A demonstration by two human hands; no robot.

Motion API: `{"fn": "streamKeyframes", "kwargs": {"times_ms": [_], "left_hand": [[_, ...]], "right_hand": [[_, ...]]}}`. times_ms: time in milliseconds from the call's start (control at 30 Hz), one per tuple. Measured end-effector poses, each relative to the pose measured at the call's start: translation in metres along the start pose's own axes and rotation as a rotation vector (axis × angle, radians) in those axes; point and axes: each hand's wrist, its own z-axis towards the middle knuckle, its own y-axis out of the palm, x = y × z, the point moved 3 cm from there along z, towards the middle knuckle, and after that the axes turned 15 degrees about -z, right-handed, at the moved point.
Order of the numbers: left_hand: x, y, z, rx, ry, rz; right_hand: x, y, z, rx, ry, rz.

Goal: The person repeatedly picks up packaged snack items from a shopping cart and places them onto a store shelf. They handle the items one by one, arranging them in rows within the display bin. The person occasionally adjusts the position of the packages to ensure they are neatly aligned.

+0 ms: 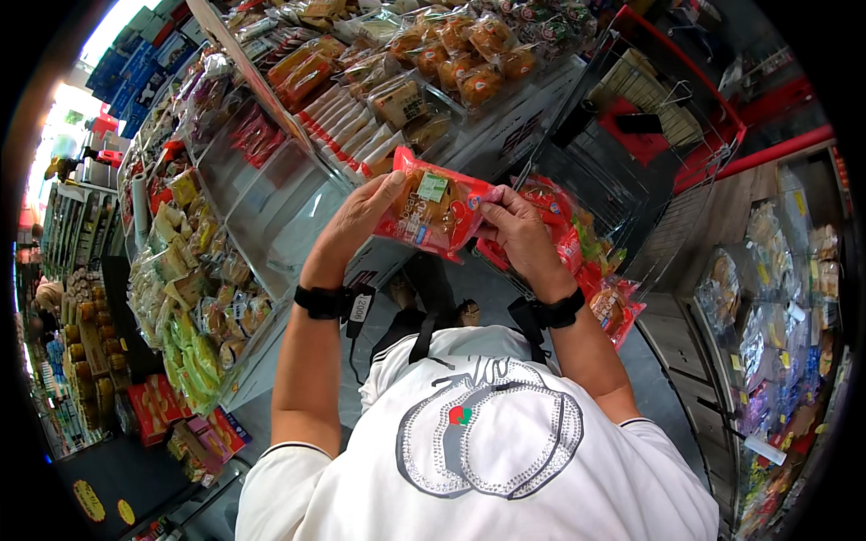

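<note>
A packaged bun [436, 215] in a clear and red plastic wrapper is held up between my two hands, in front of my chest. A small green and white sticker [431, 186] is on its wrapper. My left hand [369, 206] grips its left edge, with the thumb on top. My right hand [515, 220] pinches the right edge between thumb and fingers. Beneath and beyond my right hand lie several more red-wrapped packages [612, 312], partly covered by my hand and forearm.
A metal shopping cart [690, 169] at the upper right carries a dark phone [639, 124] and a red item [629, 145]. Ahead is a display stand with bagged buns [480, 84] and a clear plastic bin [298, 209]. Shelves of packaged goods [768, 324] line the right side.
</note>
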Motion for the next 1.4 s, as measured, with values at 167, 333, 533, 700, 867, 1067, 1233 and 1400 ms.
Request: {"fn": "streamKeyframes", "kwargs": {"times_ms": [167,333,533,700,867,1067,1233,1400], "left_hand": [[0.004,-0.012,-0.003,0.013,0.032,-0.002],[0.001,-0.042,-0.004,0.009,-0.017,0.033],[0.002,-0.07,-0.005,0.018,-0.031,-0.122],[0.005,-0.111,-0.005,-0.068,0.02,-0.176],[0.046,-0.167,-0.007,-0.069,0.074,-0.088],[0.117,-0.306,-0.005,0.248,0.092,0.267],[0.123,-0.437,0.031,0.641,0.046,1.02],[0.066,-0.524,0.087,0.673,-0.175,1.202]], "right_hand": [[0.009,0.013,0.015,-0.042,0.02,0.027],[0.011,0.032,0.031,-0.08,0.047,0.05],[0.009,0.058,0.055,-0.149,0.09,0.013],[0.005,0.089,0.082,-0.219,0.111,0.016],[-0.002,0.134,0.121,-0.31,0.101,0.075],[0.004,0.167,0.151,-0.349,0.16,-0.003],[0.028,0.173,0.166,-0.303,0.28,-0.047],[0.037,0.183,0.179,-0.24,0.381,-0.109]]}}
